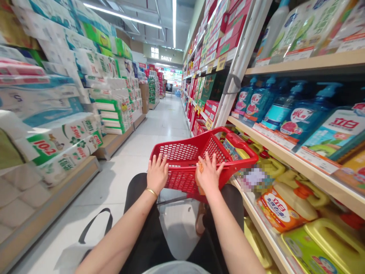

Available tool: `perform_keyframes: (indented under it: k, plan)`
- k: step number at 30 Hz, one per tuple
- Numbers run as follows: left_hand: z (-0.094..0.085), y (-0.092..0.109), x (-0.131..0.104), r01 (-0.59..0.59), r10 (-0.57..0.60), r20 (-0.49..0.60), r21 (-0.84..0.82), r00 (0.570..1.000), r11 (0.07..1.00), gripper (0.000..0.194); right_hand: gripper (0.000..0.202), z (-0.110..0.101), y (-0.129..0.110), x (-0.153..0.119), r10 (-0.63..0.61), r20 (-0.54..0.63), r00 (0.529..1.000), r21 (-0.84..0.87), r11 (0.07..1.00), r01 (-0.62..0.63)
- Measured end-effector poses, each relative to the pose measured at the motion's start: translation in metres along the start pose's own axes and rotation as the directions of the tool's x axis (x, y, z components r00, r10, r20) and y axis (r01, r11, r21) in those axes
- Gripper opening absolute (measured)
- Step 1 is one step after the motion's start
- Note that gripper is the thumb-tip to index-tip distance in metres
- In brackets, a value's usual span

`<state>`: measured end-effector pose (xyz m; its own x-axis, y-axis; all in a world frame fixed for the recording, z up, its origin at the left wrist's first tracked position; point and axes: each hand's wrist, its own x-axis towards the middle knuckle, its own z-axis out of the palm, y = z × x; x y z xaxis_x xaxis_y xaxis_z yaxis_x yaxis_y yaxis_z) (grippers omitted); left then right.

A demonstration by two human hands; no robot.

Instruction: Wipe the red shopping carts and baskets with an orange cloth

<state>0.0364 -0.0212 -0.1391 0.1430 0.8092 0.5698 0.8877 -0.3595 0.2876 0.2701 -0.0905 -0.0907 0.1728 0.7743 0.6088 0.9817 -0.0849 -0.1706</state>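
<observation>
A red plastic shopping basket (178, 150) with pierced walls is in front of my knees, beside the right shelf. My left hand (157, 173), with a thin gold bracelet at its wrist, is at the basket's near left side, palm down and fingers spread. Over the basket's near rim on the right, my right hand (209, 173) also has its fingers stretched apart. An orange thing (200, 167) shows beside and beneath this hand. Most of it is hidden, so I cannot make out its kind or whether the hand touches it. Inside the basket sits a colourful package (230, 148).
Paper packs (65, 146) are stacked on a low platform along the left. Pump bottles (302, 114) line the right shelf, with large detergent jugs (288, 205) below. A light bag (75, 253) with a dark strap stands on the floor (119, 190) at lower left.
</observation>
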Motion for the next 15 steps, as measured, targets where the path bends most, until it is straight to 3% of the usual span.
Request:
perform_keyframes:
  k: [2,4,11,13,15]
  plan:
    - [0.000,0.001,0.000,0.016,-0.016,-0.003,-0.010,1.000,1.000,0.056,0.045,-0.007,0.018,0.004,0.032,-0.041,0.999,-0.053,0.998,-0.034]
    - [0.001,0.002,0.000,0.029,-0.029,-0.009,-0.011,1.000,1.000,0.055,0.045,-0.004,0.014,0.004,0.027,-0.040,0.999,-0.059,0.998,-0.030]
    - [-0.001,-0.001,0.000,-0.007,0.006,0.015,0.018,1.000,1.000,0.055,0.046,0.034,-0.085,-0.008,-0.144,0.123,0.982,0.151,0.981,0.125]
    - [-0.001,-0.003,0.000,-0.011,0.011,0.016,0.028,1.000,1.000,0.055,0.046,0.032,-0.084,-0.007,-0.160,0.135,0.978,0.161,0.977,0.137]
    - [0.000,-0.003,0.001,-0.004,0.004,0.010,0.030,1.000,1.000,0.055,0.045,0.022,-0.058,-0.003,-0.121,0.122,0.985,0.119,0.987,0.107]
